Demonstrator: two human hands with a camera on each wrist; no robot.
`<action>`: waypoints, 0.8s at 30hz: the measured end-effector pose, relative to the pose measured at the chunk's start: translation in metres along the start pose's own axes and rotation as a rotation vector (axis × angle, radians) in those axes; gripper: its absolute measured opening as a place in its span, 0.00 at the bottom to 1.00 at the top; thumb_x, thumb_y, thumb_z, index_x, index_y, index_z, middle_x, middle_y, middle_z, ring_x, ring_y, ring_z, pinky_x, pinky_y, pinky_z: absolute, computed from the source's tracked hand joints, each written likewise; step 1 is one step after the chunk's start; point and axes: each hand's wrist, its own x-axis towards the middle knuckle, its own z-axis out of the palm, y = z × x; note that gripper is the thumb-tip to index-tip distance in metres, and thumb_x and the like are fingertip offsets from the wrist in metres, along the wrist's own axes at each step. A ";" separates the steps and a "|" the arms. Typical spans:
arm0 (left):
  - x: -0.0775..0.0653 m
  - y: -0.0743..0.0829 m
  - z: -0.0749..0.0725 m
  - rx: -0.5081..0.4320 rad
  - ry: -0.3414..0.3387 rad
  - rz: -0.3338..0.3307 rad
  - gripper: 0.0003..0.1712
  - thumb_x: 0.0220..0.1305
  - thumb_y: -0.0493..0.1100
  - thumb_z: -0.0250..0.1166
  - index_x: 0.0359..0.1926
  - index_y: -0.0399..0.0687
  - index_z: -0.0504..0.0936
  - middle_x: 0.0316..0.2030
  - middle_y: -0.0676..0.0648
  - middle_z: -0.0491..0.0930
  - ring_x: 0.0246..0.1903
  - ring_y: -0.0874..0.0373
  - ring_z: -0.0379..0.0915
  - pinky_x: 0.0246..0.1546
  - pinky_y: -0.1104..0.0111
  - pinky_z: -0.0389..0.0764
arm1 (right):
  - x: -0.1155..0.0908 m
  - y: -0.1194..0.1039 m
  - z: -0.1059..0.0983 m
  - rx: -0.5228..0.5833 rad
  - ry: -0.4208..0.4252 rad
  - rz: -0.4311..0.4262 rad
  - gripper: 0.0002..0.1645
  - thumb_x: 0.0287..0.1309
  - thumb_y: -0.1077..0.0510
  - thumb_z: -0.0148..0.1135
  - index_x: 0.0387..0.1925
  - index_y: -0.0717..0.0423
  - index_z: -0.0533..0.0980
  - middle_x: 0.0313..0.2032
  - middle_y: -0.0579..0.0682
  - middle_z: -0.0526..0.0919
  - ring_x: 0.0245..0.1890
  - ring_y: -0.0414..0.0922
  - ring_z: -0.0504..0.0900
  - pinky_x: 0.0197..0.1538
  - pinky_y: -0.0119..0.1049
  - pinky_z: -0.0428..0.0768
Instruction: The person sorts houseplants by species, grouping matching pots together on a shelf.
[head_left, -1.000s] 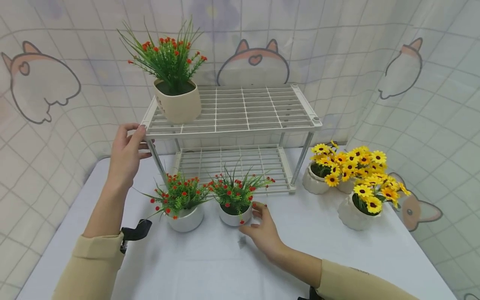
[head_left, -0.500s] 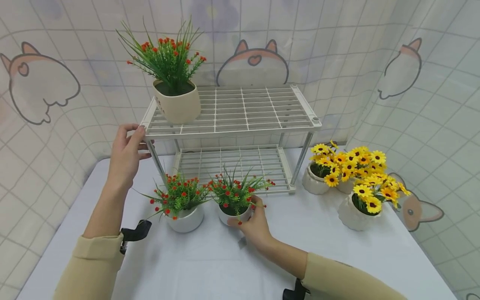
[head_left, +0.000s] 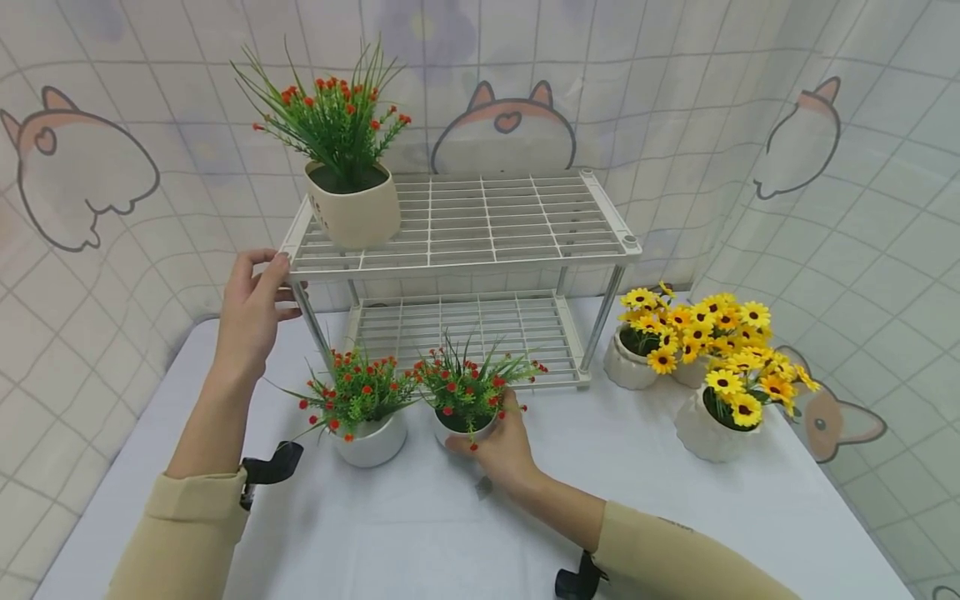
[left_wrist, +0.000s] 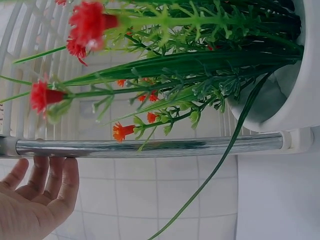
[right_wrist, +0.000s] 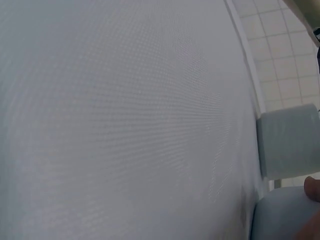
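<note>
My right hand [head_left: 506, 450] grips a small potted plant with red flowers [head_left: 468, 398], its thumb across the front of the white pot and its fingers round the right side. In the right wrist view the thumb [right_wrist: 313, 189] lies against that pot [right_wrist: 280, 212], which is low by the white cloth. My left hand [head_left: 253, 317] holds the front left corner of a white two-tier wire rack [head_left: 465, 268], thumb on top. The left wrist view has its fingers [left_wrist: 67, 182] at the metal post [left_wrist: 150, 147]. A similar red-flowered plant [head_left: 372, 442] stands just left of the gripped one.
A cream pot with tall grass and red flowers [head_left: 352, 212] stands on the top shelf, at its left end. Several pots of yellow flowers [head_left: 716, 433] stand right of the rack. A tiled-print curtain [head_left: 675, 125] hangs behind the cloth-covered table [head_left: 420, 542].
My right hand has moved left and closed round the small pot, which has shifted slightly left. My left hand has stayed at the rack corner.
</note>
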 end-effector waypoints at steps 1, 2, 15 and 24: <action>0.000 0.000 0.000 -0.001 0.001 0.000 0.24 0.82 0.57 0.46 0.66 0.47 0.66 0.52 0.42 0.78 0.45 0.57 0.78 0.44 0.69 0.81 | 0.000 0.000 -0.001 -0.010 -0.001 -0.002 0.56 0.38 0.69 0.84 0.67 0.55 0.63 0.65 0.55 0.72 0.70 0.54 0.65 0.75 0.52 0.54; -0.001 0.000 0.000 -0.002 0.003 -0.001 0.25 0.82 0.57 0.46 0.66 0.47 0.66 0.52 0.42 0.78 0.45 0.57 0.78 0.44 0.69 0.81 | 0.001 0.000 -0.001 -0.023 -0.001 0.000 0.55 0.38 0.69 0.84 0.67 0.55 0.63 0.64 0.55 0.72 0.70 0.53 0.66 0.74 0.51 0.55; -0.001 0.000 0.000 0.015 0.007 0.003 0.26 0.82 0.57 0.46 0.68 0.46 0.65 0.54 0.41 0.77 0.46 0.57 0.78 0.44 0.70 0.80 | -0.004 -0.011 -0.013 -0.154 0.005 0.034 0.64 0.42 0.59 0.86 0.76 0.61 0.56 0.71 0.61 0.67 0.74 0.55 0.60 0.72 0.54 0.62; 0.000 -0.002 0.000 0.018 0.010 0.002 0.26 0.82 0.57 0.45 0.68 0.46 0.65 0.52 0.43 0.77 0.45 0.59 0.78 0.44 0.70 0.80 | -0.015 -0.035 -0.023 -0.044 0.003 -0.022 0.68 0.43 0.57 0.85 0.78 0.60 0.50 0.75 0.56 0.60 0.73 0.52 0.63 0.68 0.52 0.69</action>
